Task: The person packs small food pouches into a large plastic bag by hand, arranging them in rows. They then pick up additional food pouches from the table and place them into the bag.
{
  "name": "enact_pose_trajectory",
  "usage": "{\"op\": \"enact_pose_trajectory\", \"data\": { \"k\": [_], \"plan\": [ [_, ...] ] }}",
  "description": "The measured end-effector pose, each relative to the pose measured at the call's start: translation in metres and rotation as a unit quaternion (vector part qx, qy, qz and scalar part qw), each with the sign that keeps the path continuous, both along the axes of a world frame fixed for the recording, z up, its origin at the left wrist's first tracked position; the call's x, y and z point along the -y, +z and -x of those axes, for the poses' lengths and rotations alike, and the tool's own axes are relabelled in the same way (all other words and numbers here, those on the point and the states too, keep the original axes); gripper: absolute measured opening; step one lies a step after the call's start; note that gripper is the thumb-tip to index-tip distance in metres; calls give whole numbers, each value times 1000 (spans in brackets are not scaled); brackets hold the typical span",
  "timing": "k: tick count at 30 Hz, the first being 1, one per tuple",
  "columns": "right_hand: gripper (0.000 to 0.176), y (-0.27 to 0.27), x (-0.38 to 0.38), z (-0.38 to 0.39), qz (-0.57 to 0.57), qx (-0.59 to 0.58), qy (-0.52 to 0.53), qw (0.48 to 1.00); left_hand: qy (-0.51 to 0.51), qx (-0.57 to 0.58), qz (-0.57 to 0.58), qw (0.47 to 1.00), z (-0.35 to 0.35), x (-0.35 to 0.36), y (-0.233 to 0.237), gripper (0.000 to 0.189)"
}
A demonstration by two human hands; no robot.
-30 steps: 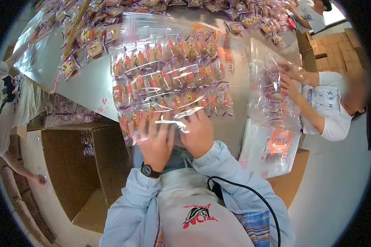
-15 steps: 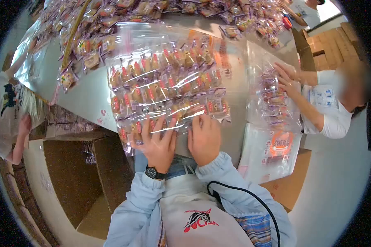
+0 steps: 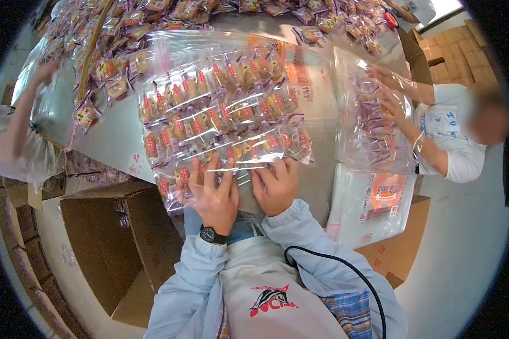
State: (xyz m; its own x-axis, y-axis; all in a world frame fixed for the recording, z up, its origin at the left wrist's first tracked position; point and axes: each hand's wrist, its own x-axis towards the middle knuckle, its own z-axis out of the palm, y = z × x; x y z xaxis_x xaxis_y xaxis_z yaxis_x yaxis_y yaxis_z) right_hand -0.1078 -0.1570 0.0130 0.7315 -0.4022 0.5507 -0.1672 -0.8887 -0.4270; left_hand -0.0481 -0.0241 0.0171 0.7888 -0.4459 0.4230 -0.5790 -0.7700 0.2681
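A large clear plastic bag (image 3: 218, 121) lies on the table in front of me, with several rows of small wrapped snacks inside. My left hand (image 3: 212, 195) rests on its near edge with the fingers spread over the film and the packets of the nearest row. Beside it, my right hand (image 3: 276, 187) touches the same edge, its fingers slightly bent and apart, their tips on the film. Both hands lie on top of the bag without gripping it. A black watch sits on my left wrist.
Loose wrapped snacks (image 3: 169, 14) are heaped along the far side. At right a co-worker's hands (image 3: 393, 104) are on another filled bag (image 3: 373, 127). A stack of flat printed bags (image 3: 370, 206) lies nearer me. An open carton (image 3: 104, 248) stands lower left; another person's arm (image 3: 25, 107) is at left.
The near row of snacks lies a little flatter and the bag has shifted slightly left. My hands stay at its near edge. The person at left has raised an arm over the table.
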Motion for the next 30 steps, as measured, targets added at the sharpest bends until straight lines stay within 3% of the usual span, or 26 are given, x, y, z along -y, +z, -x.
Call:
{"op": "enact_pose_trajectory", "data": {
  "k": [6, 9, 12, 13, 16, 17, 20, 25, 28, 30],
  "plan": [
    [31, -6, 1, 0, 10, 40, 4, 999, -5, -12, -11, 1000, -2, -1, -4, 43],
    [36, -7, 2, 0, 55, 0, 7, 998, -15, 2, -3, 1000, -4, -1, -3, 45],
    [40, 9, -4, -5, 4, -58, 0, 998, -24, -33, -32, 999, -1, -4, 2, 54],
    [52, 11, -3, -6, 1, -59, 25, 998, -37, -29, -57, 997, 0, -7, 4, 63],
    [68, 3, -2, -1, -2, -79, 66, 995, -59, -29, -9, 998, -5, -18, -1, 69],
    [78, 8, -3, 8, -26, -156, 83, 984, -75, -60, 10, 995, -3, -25, 3, 69],
    [85, 3, -4, 16, -50, -71, 91, 992, -63, -40, 100, 992, -2, -34, -10, 65],
    [53, -7, -6, 25, -101, -72, 141, 982, -23, -38, 44, 998, -2, -35, -9, 50],
    [57, -7, 6, 28, -106, -60, 206, 971, -56, 17, 115, 992, -8, -39, -18, 46],
    [60, -13, 14, 38, -141, -65, 222, 963, -54, 35, 92, 994, -10, -45, -20, 45]
  ]
}}
